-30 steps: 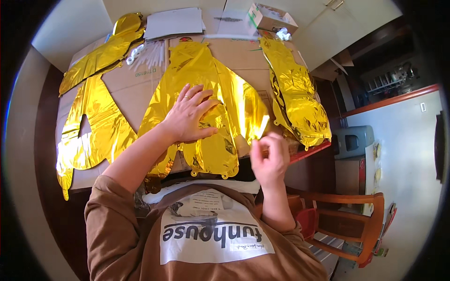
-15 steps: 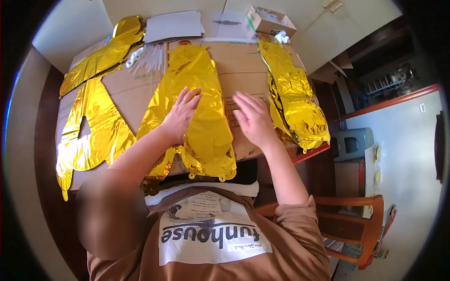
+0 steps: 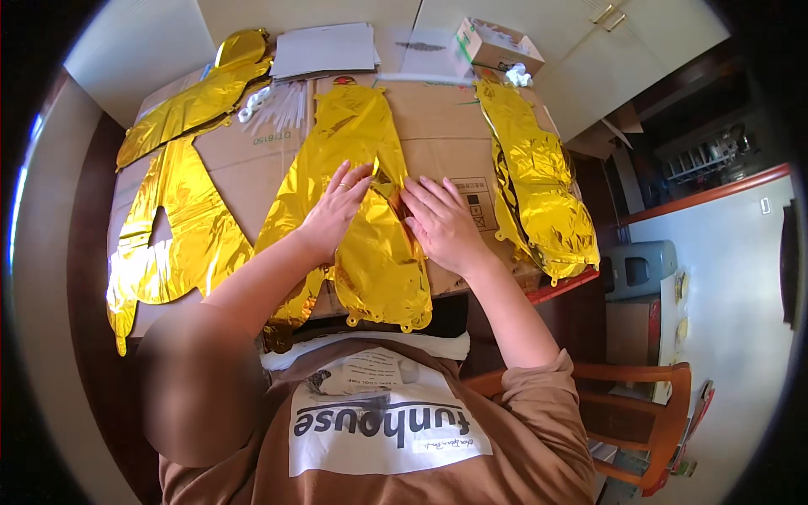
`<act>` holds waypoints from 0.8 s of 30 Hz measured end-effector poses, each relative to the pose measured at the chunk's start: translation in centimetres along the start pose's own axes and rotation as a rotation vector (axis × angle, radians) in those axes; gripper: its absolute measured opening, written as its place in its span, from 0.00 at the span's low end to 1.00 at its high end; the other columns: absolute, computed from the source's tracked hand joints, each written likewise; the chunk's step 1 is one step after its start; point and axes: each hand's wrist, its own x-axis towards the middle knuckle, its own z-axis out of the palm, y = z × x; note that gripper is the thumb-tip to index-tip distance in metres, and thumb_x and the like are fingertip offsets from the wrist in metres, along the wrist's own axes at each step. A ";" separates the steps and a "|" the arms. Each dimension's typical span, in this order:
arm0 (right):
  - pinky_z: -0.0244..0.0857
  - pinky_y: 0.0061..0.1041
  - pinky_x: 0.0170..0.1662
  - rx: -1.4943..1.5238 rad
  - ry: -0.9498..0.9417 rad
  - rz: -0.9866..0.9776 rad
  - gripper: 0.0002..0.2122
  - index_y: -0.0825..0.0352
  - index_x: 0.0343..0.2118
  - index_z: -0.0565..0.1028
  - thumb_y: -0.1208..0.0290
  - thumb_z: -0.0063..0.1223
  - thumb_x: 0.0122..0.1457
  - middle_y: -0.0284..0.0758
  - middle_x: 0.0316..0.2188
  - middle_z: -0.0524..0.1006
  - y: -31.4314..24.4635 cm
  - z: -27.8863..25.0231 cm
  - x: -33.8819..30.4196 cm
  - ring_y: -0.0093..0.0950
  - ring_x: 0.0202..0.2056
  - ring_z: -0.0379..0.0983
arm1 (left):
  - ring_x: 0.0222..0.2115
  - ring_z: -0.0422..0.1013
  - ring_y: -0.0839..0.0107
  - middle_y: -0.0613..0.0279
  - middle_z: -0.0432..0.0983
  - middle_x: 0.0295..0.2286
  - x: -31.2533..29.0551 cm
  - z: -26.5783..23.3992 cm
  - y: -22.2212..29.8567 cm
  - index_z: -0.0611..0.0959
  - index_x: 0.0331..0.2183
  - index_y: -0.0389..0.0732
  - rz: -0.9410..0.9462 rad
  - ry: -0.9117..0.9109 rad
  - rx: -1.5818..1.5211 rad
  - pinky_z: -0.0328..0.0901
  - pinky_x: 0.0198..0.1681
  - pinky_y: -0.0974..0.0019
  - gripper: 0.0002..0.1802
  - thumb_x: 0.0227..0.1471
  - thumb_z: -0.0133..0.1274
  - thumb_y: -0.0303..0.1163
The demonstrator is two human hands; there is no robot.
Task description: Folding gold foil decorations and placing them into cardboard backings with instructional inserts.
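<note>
A flat gold foil balloon [image 3: 379, 278] lies over the cardboard in front of me, its small tabs at the near edge. My left hand [image 3: 335, 215] rests on its left part, with a ring on one finger and the fingers stretched forward. Along the balloon's right edge lies my right hand [image 3: 444, 223], fingers extended and fingertips touching the foil. Between the two hands the foil is creased and slightly raised. Another flat gold foil balloon [image 3: 539, 181] lies to the right, and more gold foil [image 3: 198, 223] is spread out on the left.
Brown cardboard [image 3: 442, 126] covers the table. At the back are a stack of white sheets [image 3: 326, 50], clear straw-like sticks [image 3: 282, 105], white rolls [image 3: 253, 104] and an opened carton [image 3: 498, 48]. A wooden chair [image 3: 669, 421] stands at the right, near a grey-blue plastic stool [image 3: 641, 268].
My right hand has come down from just above the cardboard onto the balloon's right edge. The foil between my hands has creased up. My left hand stays on the foil.
</note>
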 end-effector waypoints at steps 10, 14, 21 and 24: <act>0.50 0.49 0.65 -0.032 0.041 -0.042 0.20 0.67 0.54 0.72 0.64 0.52 0.60 0.39 0.58 0.71 0.1 0.4 0.3 0.39 0.61 0.63 | 0.66 0.47 0.47 0.43 0.59 0.59 0.1 -0.2 -0.2 0.72 0.53 0.26 0.056 0.016 0.046 0.35 0.70 0.43 0.42 0.32 0.62 0.30; 0.51 0.48 0.65 -0.043 0.036 -0.051 0.21 0.66 0.53 0.73 0.63 0.54 0.59 0.38 0.58 0.71 0.2 0.2 0.3 0.38 0.60 0.64 | 0.63 0.54 0.47 0.48 0.65 0.57 1.0 -1.6 -0.4 0.74 0.53 0.37 -0.138 0.199 -0.536 0.44 0.68 0.47 0.33 0.41 0.55 0.24; 0.51 0.49 0.64 -0.056 0.035 -0.051 0.20 0.65 0.52 0.74 0.63 0.56 0.57 0.38 0.57 0.71 0.2 0.1 0.4 0.38 0.59 0.64 | 0.43 0.75 0.63 0.58 0.78 0.42 4.3 -4.8 -1.0 0.81 0.42 0.36 -0.278 0.472 -0.465 0.67 0.50 0.61 0.17 0.47 0.53 0.18; 0.51 0.49 0.64 -0.063 0.034 -0.044 0.21 0.65 0.52 0.74 0.63 0.56 0.57 0.37 0.57 0.72 0.4 -0.1 0.2 0.37 0.59 0.65 | 0.43 0.75 0.57 0.56 0.79 0.40 7.0 -3.3 0.4 0.83 0.39 0.37 -0.017 0.194 -0.265 0.68 0.49 0.59 0.13 0.48 0.55 0.22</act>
